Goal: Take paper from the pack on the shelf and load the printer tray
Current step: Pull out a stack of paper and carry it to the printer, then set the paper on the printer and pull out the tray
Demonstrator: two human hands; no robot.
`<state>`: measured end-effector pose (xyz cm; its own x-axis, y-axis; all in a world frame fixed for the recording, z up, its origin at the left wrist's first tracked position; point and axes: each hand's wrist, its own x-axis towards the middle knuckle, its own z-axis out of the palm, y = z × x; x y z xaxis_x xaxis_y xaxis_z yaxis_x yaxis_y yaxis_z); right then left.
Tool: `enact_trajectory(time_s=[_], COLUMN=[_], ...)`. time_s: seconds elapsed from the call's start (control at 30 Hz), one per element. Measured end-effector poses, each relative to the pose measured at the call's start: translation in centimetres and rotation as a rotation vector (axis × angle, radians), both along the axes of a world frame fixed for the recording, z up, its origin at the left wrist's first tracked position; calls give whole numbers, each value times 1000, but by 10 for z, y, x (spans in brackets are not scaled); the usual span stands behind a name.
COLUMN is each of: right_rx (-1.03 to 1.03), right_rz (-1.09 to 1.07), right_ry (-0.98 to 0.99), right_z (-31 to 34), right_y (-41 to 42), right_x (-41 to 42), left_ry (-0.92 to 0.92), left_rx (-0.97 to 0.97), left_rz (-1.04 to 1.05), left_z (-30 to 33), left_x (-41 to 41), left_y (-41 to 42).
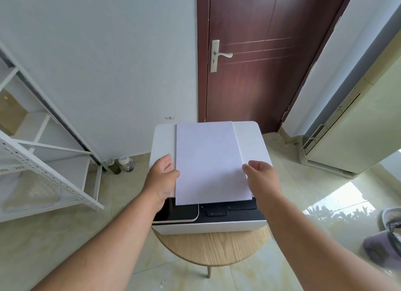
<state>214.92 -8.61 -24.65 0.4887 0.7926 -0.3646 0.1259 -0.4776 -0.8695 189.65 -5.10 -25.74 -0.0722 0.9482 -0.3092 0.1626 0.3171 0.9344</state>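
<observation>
A stack of white paper [208, 160] is held flat just above the white printer [256, 141], long side running away from me. My left hand [163, 178] grips the stack's left edge, thumb on top. My right hand [263, 178] pinches its right edge near the lower corner. The printer's dark front panel [230, 212] and glossy screen [178, 212] show below the paper. The printer stands on a round wooden stool [208, 247]. No paper pack is visible on the shelf.
A white metal shelf rack [43, 160] stands at the left, with two bottles [121, 165] on the floor by the wall. A brown door [260, 63] is behind the printer. A floor-standing air conditioner [358, 128] is at the right, a fan [388, 236] at the lower right.
</observation>
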Motion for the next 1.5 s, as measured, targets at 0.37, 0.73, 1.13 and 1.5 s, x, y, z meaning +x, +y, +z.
enact_trajectory(time_s=[0.37, 0.73, 1.13, 1.5], right_rx=[14, -234, -48, -45], right_rz=[-24, 34, 63, 58], right_ry=[48, -5, -98, -86], right_z=[-59, -172, -215, -224], right_y=[-136, -115, -110, -105], right_x=[28, 43, 55, 58], left_ry=[113, 243, 161, 147], left_rx=[56, -179, -69, -56], left_rz=[583, 185, 218, 141], left_z=[-66, -172, -213, -246], left_x=[-58, -38, -54, -64], left_y=[-115, -118, -114, -111])
